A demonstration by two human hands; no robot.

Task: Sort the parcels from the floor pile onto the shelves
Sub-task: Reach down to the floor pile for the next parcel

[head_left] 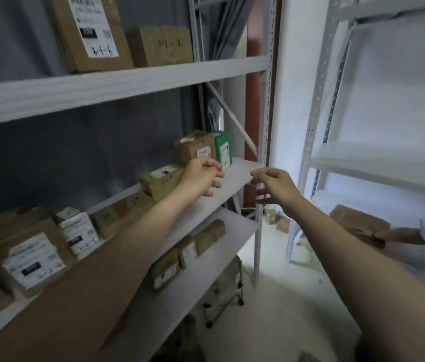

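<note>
Both my arms reach out over the middle shelf [235, 176] of a grey metal rack. My left hand [202, 176] hovers with loosely curled fingers and holds nothing, just in front of a brown labelled parcel [195, 148] and a green box [224, 150]. My right hand [274, 186] hangs near the shelf's right front corner, fingers relaxed and empty. A pale green parcel [162, 180] lies left of my left hand. More labelled parcels [31, 254] line the same shelf further left.
Two brown boxes [88, 32] stand on the upper shelf. The lower shelf [232, 226] carries a few small parcels [188, 252]. A folding step stool [228, 286] stands on the floor. A second rack [378, 163] is at the right, with cardboard boxes [357, 226] beneath it.
</note>
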